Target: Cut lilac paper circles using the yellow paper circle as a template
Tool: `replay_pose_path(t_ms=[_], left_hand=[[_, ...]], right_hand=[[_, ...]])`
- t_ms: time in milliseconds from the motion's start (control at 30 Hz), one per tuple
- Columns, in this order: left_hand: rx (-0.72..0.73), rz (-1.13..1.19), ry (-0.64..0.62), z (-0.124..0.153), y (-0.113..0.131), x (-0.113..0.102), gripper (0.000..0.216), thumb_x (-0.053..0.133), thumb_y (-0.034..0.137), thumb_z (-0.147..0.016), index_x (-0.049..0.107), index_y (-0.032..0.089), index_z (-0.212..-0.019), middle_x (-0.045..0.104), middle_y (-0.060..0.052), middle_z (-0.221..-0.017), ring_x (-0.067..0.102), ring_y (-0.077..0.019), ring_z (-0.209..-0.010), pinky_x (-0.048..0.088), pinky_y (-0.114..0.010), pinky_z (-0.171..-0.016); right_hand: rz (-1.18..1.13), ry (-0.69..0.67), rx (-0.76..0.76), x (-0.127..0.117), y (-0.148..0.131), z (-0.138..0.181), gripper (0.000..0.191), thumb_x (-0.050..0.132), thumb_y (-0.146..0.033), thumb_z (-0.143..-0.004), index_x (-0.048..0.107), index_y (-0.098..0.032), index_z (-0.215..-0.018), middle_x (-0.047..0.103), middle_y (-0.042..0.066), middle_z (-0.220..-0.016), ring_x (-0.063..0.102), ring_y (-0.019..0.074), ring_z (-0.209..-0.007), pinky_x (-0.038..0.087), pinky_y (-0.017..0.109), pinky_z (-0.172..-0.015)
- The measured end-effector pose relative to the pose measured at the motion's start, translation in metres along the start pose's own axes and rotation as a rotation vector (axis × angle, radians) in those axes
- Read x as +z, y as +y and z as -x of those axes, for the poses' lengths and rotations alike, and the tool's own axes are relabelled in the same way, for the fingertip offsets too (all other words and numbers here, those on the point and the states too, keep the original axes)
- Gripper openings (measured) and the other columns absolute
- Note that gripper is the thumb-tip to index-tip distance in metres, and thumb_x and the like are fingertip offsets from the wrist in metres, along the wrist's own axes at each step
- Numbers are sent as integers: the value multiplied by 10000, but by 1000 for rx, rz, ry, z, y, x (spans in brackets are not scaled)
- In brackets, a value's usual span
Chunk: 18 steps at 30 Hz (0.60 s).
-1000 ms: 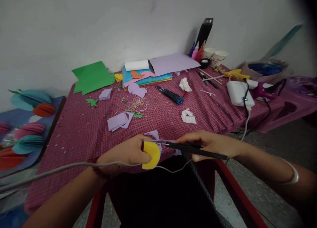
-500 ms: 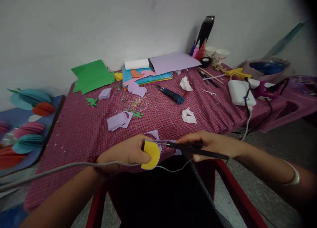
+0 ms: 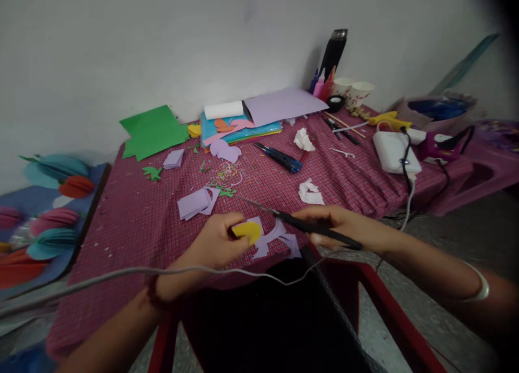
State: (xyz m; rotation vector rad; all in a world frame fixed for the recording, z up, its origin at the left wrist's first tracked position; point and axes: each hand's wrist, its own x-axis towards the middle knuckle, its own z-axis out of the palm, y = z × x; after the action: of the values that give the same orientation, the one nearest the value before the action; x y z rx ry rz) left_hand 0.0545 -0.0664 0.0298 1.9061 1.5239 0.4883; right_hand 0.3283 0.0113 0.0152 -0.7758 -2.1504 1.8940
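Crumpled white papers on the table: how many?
2. One crumpled white paper lies beside the blue-and-black tool; the second one lies nearer, just beyond the right hand. Others could be hidden.

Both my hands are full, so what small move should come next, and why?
Perhaps turn the yellow piece to check its edge: the left hand pinches it, while the scissors in the right hand are clear of it.

The left hand (image 3: pixel 219 240) holds a pinch; apart to its right, the right hand (image 3: pixel 343 226) curls, forearm (image 3: pixel 425 267) angling back behind it.
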Motion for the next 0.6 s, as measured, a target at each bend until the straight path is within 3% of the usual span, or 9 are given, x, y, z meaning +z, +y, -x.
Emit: replay_pose_path(t_ms=[67, 100, 167, 267, 467, 533, 600], left_hand=[[225, -322, 367, 8, -4, -10, 133, 522, 142, -785, 649, 178, -795, 666, -66, -853, 612, -192, -832, 479, -314, -760], [359, -465, 490, 12, -7, -16, 159, 531, 119, -792, 661, 194, -846, 680, -75, -942, 614, -206, -922, 469, -340, -831], [607, -676, 613, 21, -12, -29, 251, 557, 60, -787, 657, 223, -949, 684, -68, -1053, 601, -207, -1032, 456, -355, -899], [763, -823, 650, 27, -21, -42, 320, 591, 12, -774, 636, 210, -1021, 686, -78, -1090, 596, -208, -1078, 467, -358, -917], [746, -703, 732, 15, -43, -42, 273, 606, 25, -773, 635, 209, -974, 703, -76, -1049, 635, -215, -1019, 523, -368, -861], [607, -440, 744, 6, -47, -37, 178, 632, 60, -754, 622, 199, -864, 712, -66, -974, 663, -208, -933, 546, -350, -797], [317, 14, 717, -6, -49, -31, 107, 609, 95, -755, 566, 189, -728, 705, -38, -819, 679, -172, -735, 558, -300, -646]], right_hand=[[178, 147, -43, -1, 1, -10, 528, 604, -433, -844, 544, -182, -1305, 657, 68, -1025, 605, 174, -824, 474, 279, -706], [311, 223, -59, -2, 2, -16, 505, 587, -388, -857, 536, -186, -1317, 660, 79, -1062, 616, 200, -889, 479, 311, -773], [602, 342, -79, -1, 5, -28, 490, 559, -300, -861, 520, -191, -1337, 651, 104, -1136, 613, 249, -992, 460, 373, -870], [904, 391, -94, 4, 10, -45, 489, 534, -252, -865, 502, -186, -1348, 629, 127, -1184, 621, 274, -1003, 469, 398, -862], [1075, 371, -180, 12, 15, -68, 370, 543, -199, -873, 577, -168, -1241, 633, 114, -1060, 621, 245, -926, 485, 361, -801], [1075, 375, -204, 12, 9, -73, 320, 544, -195, -878, 607, -171, -1191, 631, 104, -1010, 609, 244, -914, 476, 370, -810], [1012, 389, -250, 12, -3, -78, 261, 535, -194, -890, 635, -181, -1130, 628, 89, -975, 598, 227, -905, 467, 356, -813]])
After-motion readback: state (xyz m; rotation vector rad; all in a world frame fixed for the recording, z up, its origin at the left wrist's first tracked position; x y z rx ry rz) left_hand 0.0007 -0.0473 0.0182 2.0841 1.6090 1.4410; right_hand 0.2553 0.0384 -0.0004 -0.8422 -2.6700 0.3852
